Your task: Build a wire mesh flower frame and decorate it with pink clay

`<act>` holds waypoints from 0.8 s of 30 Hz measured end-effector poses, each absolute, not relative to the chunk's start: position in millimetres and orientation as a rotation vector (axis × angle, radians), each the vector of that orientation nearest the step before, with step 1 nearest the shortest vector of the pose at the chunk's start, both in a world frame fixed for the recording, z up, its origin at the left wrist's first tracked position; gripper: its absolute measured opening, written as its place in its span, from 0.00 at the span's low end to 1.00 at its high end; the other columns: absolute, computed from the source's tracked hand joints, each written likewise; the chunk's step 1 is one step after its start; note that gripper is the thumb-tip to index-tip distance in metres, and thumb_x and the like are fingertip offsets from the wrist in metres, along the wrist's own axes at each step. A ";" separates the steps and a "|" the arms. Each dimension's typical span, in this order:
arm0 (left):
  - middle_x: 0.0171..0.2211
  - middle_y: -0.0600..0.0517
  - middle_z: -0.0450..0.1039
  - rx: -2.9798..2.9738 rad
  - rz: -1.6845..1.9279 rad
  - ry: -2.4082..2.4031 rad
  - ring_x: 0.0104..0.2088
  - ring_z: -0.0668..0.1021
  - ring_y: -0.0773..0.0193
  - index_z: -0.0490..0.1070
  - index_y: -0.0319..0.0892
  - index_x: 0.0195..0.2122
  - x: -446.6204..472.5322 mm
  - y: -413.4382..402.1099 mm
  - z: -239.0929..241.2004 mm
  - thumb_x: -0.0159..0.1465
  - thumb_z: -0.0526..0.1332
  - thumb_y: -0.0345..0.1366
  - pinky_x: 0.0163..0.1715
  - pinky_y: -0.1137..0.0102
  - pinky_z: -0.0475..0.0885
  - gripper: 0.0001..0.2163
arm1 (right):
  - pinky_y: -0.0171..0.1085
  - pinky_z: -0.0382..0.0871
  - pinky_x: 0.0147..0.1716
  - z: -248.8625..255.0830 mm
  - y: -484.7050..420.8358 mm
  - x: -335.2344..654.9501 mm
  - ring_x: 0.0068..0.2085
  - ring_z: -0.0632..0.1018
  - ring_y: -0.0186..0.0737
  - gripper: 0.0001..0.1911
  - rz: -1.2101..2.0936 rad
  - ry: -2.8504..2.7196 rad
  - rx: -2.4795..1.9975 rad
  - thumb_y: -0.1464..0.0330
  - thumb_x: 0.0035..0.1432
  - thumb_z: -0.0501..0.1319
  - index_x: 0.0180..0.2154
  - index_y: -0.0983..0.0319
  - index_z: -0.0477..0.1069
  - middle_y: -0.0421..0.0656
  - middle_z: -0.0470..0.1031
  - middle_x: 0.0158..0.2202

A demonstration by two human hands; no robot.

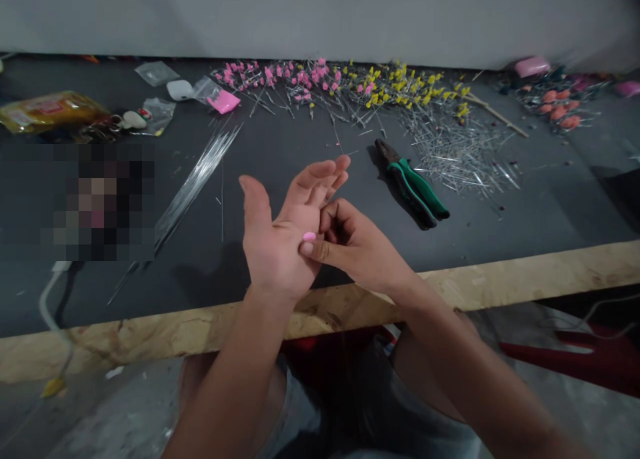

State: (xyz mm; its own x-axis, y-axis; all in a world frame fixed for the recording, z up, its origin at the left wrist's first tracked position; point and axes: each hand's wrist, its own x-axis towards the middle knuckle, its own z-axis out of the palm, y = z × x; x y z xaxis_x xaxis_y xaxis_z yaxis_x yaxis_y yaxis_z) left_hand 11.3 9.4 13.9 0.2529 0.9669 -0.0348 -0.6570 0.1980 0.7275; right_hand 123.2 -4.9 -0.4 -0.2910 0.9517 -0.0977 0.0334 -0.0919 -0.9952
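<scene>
My left hand (280, 226) is raised palm-up over the front edge of the dark table (300, 146), fingers stretched out. A small pink bead (309, 236) rests on its palm near the heel. My right hand (355, 242) lies against the left palm with fingers curled, its thumb tip touching the palm just below the bead. Whether it pinches anything is not visible.
Green-handled pliers (415, 189) lie right of my hands. A heap of cut wire pieces (460, 152), pink-tipped pins (290, 79) and yellow-tipped pins (405, 86) spread along the back. A bundle of long wires (195, 179) lies to the left, with plastic bags (50, 109) beyond. The wooden table edge (500, 279) runs in front.
</scene>
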 end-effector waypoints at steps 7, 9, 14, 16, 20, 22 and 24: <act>0.51 0.52 0.73 0.659 1.228 0.569 0.64 0.62 0.52 0.74 0.47 0.38 11.0 10.5 13.8 0.62 0.37 0.64 0.61 0.59 0.61 0.33 | 0.34 0.54 0.26 -2.1 -4.3 122.7 0.27 0.59 0.30 0.18 1.490 -1.404 -1.123 0.58 0.52 0.66 0.29 0.59 0.58 0.34 0.58 0.27; 0.51 0.52 0.73 0.659 1.240 0.570 0.64 0.62 0.51 0.74 0.47 0.37 11.3 10.5 13.7 0.62 0.37 0.64 0.61 0.58 0.61 0.33 | 0.34 0.54 0.26 -3.5 -4.1 122.5 0.27 0.59 0.30 0.19 1.521 -1.389 -1.097 0.58 0.51 0.67 0.30 0.59 0.58 0.34 0.58 0.27; 0.51 0.51 0.73 0.668 1.247 0.548 0.63 0.63 0.51 0.74 0.46 0.37 11.5 10.7 12.4 0.63 0.37 0.62 0.62 0.58 0.60 0.33 | 0.33 0.54 0.26 -2.9 -3.5 122.5 0.27 0.59 0.29 0.19 1.493 -1.387 -1.122 0.59 0.51 0.67 0.29 0.60 0.58 0.34 0.57 0.26; 0.51 0.51 0.73 0.669 1.241 0.558 0.63 0.63 0.52 0.74 0.46 0.37 10.9 11.0 12.3 0.63 0.36 0.62 0.62 0.59 0.60 0.33 | 0.33 0.54 0.26 -1.2 -3.2 123.0 0.27 0.59 0.29 0.18 1.479 -1.402 -1.143 0.59 0.52 0.66 0.29 0.60 0.58 0.34 0.57 0.26; 0.52 0.53 0.72 0.654 1.219 0.566 0.63 0.63 0.53 0.74 0.47 0.38 9.3 11.3 13.4 0.62 0.35 0.63 0.62 0.60 0.61 0.34 | 0.33 0.56 0.28 0.2 -2.6 123.4 0.28 0.61 0.30 0.17 1.508 -1.395 -1.103 0.58 0.53 0.66 0.29 0.60 0.60 0.34 0.59 0.27; 0.53 0.54 0.72 0.640 1.204 0.544 0.63 0.62 0.53 0.74 0.48 0.38 8.9 10.7 14.0 0.62 0.35 0.63 0.62 0.60 0.61 0.34 | 0.34 0.58 0.29 -1.2 -2.2 122.9 0.29 0.62 0.30 0.15 1.540 -1.316 -1.059 0.59 0.56 0.63 0.30 0.60 0.60 0.35 0.61 0.28; 0.53 0.54 0.72 0.634 1.195 0.531 0.64 0.62 0.53 0.75 0.48 0.38 8.9 9.7 14.6 0.63 0.36 0.63 0.62 0.61 0.61 0.33 | 0.33 0.58 0.30 -3.2 -1.8 122.3 0.29 0.63 0.30 0.14 1.566 -1.236 -1.039 0.59 0.57 0.62 0.30 0.60 0.60 0.35 0.62 0.28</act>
